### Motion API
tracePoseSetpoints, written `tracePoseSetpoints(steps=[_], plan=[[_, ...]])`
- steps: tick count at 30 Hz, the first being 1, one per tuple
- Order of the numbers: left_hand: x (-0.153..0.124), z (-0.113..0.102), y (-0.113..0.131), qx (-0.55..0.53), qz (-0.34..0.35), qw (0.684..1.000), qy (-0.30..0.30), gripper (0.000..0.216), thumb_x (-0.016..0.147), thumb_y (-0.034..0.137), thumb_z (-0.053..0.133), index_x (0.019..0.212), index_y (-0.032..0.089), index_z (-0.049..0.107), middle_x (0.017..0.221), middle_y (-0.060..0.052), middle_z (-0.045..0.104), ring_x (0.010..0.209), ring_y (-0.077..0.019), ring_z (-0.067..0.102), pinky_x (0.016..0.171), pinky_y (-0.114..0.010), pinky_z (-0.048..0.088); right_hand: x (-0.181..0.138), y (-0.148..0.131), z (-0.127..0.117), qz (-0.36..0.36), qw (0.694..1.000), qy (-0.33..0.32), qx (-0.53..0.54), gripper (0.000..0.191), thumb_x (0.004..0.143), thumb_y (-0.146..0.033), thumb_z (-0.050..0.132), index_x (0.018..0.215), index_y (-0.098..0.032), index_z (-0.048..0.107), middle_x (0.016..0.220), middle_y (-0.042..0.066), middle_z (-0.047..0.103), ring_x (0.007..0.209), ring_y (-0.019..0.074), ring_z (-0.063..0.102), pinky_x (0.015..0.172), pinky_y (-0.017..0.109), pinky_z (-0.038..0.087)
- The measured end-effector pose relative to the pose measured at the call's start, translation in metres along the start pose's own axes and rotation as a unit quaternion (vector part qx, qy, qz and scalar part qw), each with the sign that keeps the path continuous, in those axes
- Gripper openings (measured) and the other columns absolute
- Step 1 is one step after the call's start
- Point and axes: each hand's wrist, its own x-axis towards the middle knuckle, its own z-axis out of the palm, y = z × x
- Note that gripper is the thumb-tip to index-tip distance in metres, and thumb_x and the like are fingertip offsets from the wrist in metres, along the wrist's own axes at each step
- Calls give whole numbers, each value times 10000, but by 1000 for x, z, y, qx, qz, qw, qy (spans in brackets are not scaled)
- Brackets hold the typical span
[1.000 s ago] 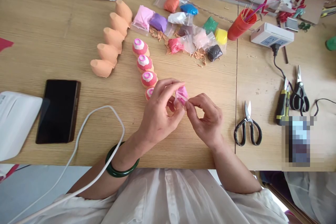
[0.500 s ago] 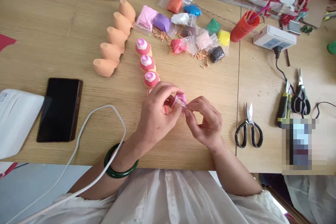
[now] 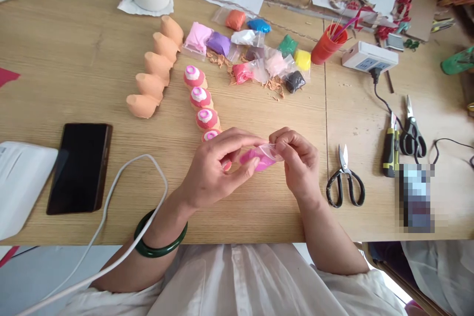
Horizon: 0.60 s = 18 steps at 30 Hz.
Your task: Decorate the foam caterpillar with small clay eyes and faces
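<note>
Between my hands is a small clear bag of bright pink clay [image 3: 259, 158]. My left hand [image 3: 217, 170] has its thumb and fingers closed around the clay-filled part. At the bag's upper right end, my right hand [image 3: 299, 160] pinches the clear plastic edge. Just beyond my left hand runs a row of decorated pieces [image 3: 205, 118], pink with white tops and pink rings; the nearest ones are partly hidden by that hand. To their left stands a row of plain orange cup-shaped pieces [image 3: 150, 84], joined end to end.
Several bags of coloured clay [image 3: 243, 37] lie at the back, with orange scraps among them. Black-handled scissors [image 3: 345, 175] lie right of my right hand. A red cup [image 3: 329, 44] and a power strip [image 3: 370, 57] stand behind. A phone [image 3: 79, 168] and white cable [image 3: 111, 192] lie left.
The pink clay bag has turned and shows more of its length. My right hand has raised its pinch on the plastic edge. The whole view has shifted slightly.
</note>
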Motion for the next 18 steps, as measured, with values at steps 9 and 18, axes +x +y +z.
tracePoseSetpoints(steps=[9,18], plan=[[-4,11,-5,-63,-70,993,66,152,948,332,765,878,198,767,769,0,692,662,-104,597,606,-221,496,2,-5,-6,48,996,-79,18,342,859,-538,827,910,-216,722,882,24,696,778,154,631,699,293,539],[-1,9,-2,-45,-58,995,63,134,950,254,733,848,184,782,759,-6,737,672,-108,646,628,-217,516,4,-4,-4,95,990,-76,69,242,856,-367,863,797,-198,700,815,11,697,741,132,655,678,267,559]])
